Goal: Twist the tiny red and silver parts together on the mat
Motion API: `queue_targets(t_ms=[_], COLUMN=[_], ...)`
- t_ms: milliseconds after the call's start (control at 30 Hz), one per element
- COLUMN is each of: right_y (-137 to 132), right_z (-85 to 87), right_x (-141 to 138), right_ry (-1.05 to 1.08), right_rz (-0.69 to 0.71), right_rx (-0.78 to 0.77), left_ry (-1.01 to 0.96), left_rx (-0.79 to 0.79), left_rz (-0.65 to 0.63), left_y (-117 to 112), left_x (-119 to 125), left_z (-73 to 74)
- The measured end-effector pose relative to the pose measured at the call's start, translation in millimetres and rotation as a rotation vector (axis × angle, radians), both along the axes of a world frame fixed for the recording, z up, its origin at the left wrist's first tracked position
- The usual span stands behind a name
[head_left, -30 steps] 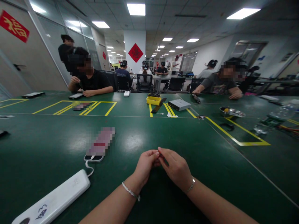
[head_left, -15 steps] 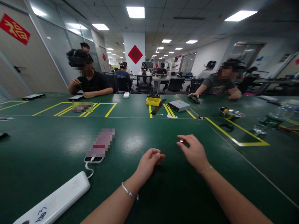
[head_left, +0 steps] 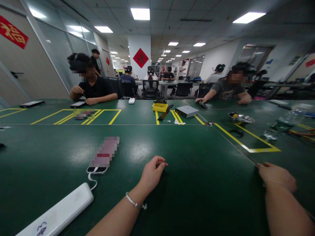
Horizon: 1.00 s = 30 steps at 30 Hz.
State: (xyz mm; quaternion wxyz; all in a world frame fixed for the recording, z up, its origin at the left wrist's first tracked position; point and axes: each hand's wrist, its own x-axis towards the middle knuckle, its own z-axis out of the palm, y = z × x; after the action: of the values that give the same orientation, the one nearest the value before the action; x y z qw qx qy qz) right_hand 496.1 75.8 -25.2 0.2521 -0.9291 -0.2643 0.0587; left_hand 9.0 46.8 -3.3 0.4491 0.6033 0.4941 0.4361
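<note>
My left hand (head_left: 153,170) is over the green table (head_left: 197,183) near the middle, its fingers curled in toward the thumb. Whether anything is in that grip is hidden. Far to the right, my right hand (head_left: 277,177) is turned back-up and low over the table, fingers bent and mostly out of sight under it. Left of my left hand lies a phone (head_left: 104,152), its screen blurred out, with a white cable (head_left: 92,178) plugged into its near end. A long white power strip (head_left: 59,209) sits at the lower left.
Across the table are a yellow tray (head_left: 159,107), a grey box (head_left: 187,111), a metal bowl (head_left: 241,118), a plastic bottle (head_left: 283,123) and yellow tape lines (head_left: 265,150). Two people sit at the far side, one holding a dark cylinder (head_left: 201,104).
My right hand, which pinched a small shiny thing near the middle, has swung far right and lower. My left hand has shifted slightly left, fingers still curled. A standing person in the back shows more.
</note>
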Motion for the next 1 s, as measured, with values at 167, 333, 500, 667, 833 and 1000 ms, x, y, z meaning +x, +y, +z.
queue_targets(t_ms=[167,333,500,667,833,1000], right_y=[-1,11,20,-15,-11,19], right_z=[-4.1,21.7,41.5,18.7,23.0,48.9], right_x=[0,-68,-210,-323,-308,-172], right_ry=[-0.038,-0.452,-0.565,-0.372,-0.436,-0.672], right_rz=[-0.018,0.233,0.931,1.474,1.509,0.630], right_rx=[0.088,0.218,0.364,0.271,0.214,0.161], left_ry=[0.000,0.019,0.152,0.194,0.243,0.281], left_rx=[-0.009,0.017,0.079,0.156,0.159,0.152], left_rz=[-0.006,0.003,0.028,-0.016,-0.050,-0.047], left_y=[0,0,-1,-1,-3,-4], left_x=[0,1,0,3,4,2], left_z=[-0.9,0.2,2.3,2.2,2.2,4.1])
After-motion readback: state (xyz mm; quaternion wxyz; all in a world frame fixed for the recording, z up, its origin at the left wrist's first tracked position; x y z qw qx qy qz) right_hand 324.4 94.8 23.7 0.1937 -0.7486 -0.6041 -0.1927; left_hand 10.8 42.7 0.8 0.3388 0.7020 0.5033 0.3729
